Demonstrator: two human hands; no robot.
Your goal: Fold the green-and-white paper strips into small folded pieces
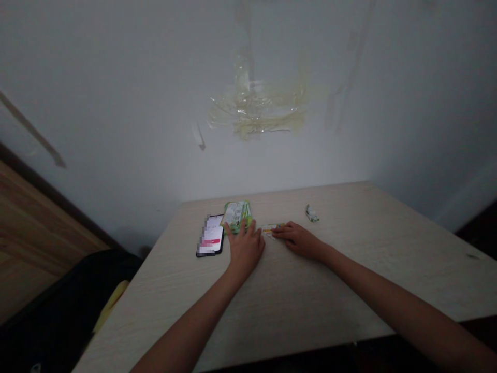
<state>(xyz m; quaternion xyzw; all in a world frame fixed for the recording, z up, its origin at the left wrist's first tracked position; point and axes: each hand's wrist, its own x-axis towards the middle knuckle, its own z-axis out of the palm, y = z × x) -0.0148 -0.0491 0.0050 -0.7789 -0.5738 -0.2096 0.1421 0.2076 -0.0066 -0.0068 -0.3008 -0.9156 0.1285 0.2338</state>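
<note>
My left hand (245,246) lies with spread fingers on the near edge of a green and white packet (237,211), which rests flat on the table. To the right, my right hand (301,239) has its fingertips on a small, flat, yellow and white printed piece (267,228). Its fingers are held close together, and the thumb side is partly hidden, so I cannot see whether they pinch the piece or only press on it. A phone (212,238) with its screen lit lies just left of the packet.
A crumpled green and white wrapper scrap (311,213) lies at the back right of the pale wooden table (349,207). Behind the table stands a grey wall (155,103) with old clear tape (260,111) on it. Dark fabric (77,295) and a yellow item (112,303) are beside the table's left edge.
</note>
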